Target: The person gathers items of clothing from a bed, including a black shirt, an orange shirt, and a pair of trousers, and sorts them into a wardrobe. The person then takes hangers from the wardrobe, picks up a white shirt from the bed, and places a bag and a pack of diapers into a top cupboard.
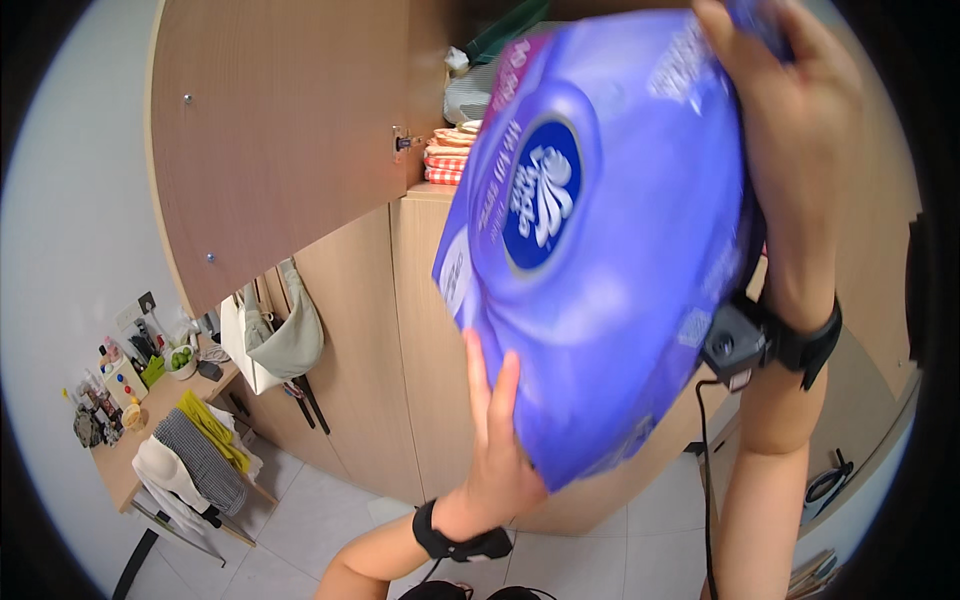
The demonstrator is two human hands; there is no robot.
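Observation:
A big purple plastic-wrapped tissue pack (620, 250) with a dark blue oval emblem is held up close in front of me, tilted. My right hand (805, 130) grips its upper right edge, fingers curled at the top corner. Low on the pack, my left hand (495, 445) supports it, with fingers laid against the lower left side and the palm at the bottom end. The pack hides much of the cabinet behind it. Each wrist wears a black strap, and a small camera (735, 345) sits at the right one.
A wooden cabinet door (290, 120) stands open at the upper left. Behind the pack, folded red-checked cloths (445, 160) lie on a shelf. Bags (285, 330) hang on the lower cabinet front. At left are a cluttered desk (160, 405) and a chair draped with clothes (205, 465).

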